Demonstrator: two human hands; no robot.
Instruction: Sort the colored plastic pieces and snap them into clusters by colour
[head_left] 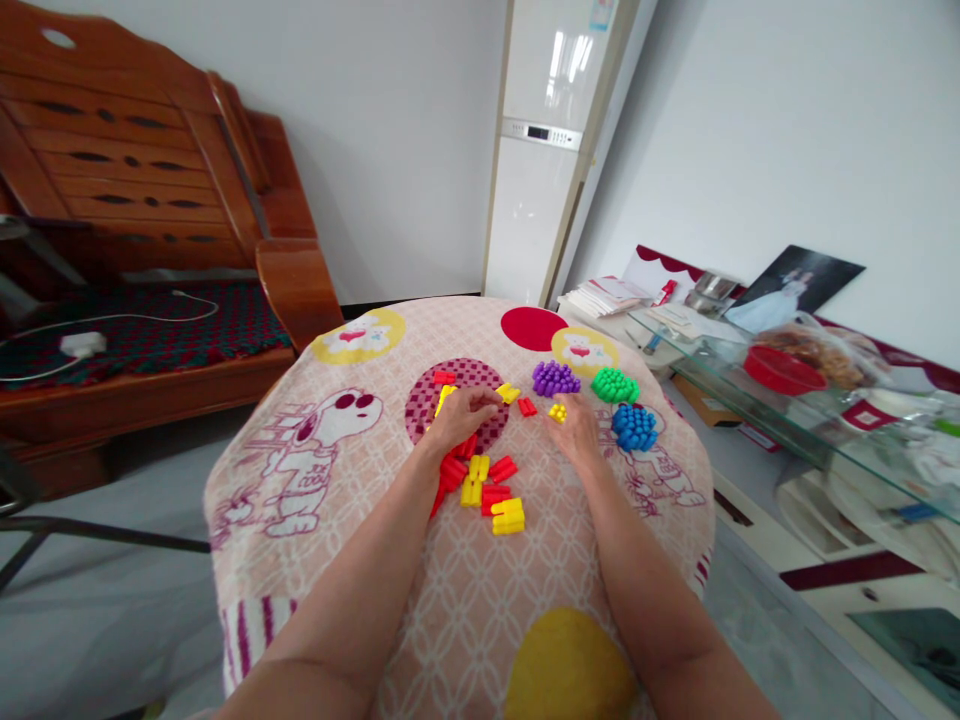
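Note:
My left hand [466, 412] reaches over the loose red and yellow plastic pieces, its fingers curved and slightly apart. By its fingertips lies a yellow piece [508, 393]; whether they touch it I cannot tell. My right hand [576, 432] holds a small cluster of yellow pieces [557, 412] at its fingertips. Between the hands is a red piece [527, 407]. Beyond my right hand stands a bundle of purple pieces [556, 378], with a green bundle [615, 384] and a blue bundle [634, 428] to its right. Several yellow pieces [508, 516] and red pieces [503, 469] lie nearer me.
A patterned cloth [360, 560] covers the round table. To the right, a glass shelf [720, 375] carries a red bowl [784, 370], papers and bags. A wooden bench [135, 180] is at the left, and a tall white air conditioner [536, 200] stands behind the table.

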